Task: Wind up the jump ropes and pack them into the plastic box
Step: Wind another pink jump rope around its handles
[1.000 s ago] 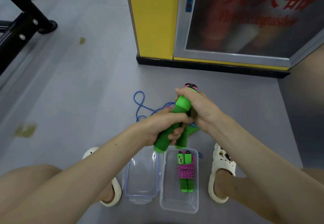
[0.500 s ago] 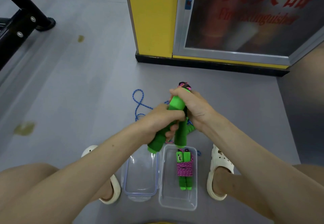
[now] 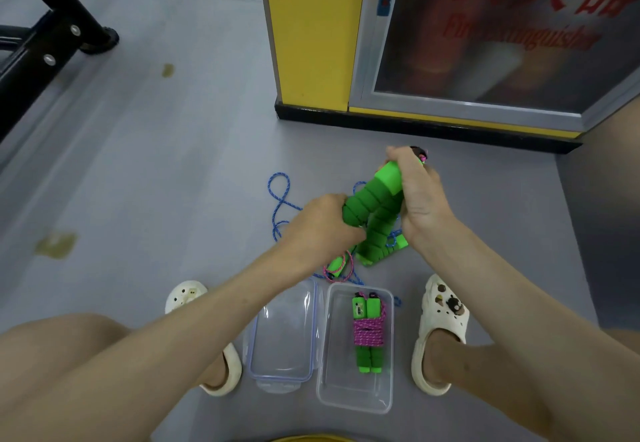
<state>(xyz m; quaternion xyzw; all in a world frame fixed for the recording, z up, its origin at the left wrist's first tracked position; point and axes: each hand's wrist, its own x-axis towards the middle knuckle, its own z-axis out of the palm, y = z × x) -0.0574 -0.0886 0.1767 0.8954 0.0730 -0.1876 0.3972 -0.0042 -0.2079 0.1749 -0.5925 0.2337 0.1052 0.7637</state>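
- Handles (image 3: 375,206), two of green foam, sit side by side in the air above a grey floor (image 3: 156,182).
- Left hand (image 3: 323,222) curls round the lower end of one handle.
- Right hand (image 3: 420,199) wraps the top ends of both, fingers closed tight.
- Blue rope (image 3: 278,196) lies loose in loops on the floor beyond the hands.
- Pink rope (image 3: 341,270) curls beside another green handle just below the left hand.
- Box (image 3: 356,403), clear plastic, stands open on the floor between two white sandals.
- Bundle (image 3: 369,332), a wound pink rope with green handles, lies lengthwise inside the box.
- Lid (image 3: 284,348) lies flat, touching the box's left side.
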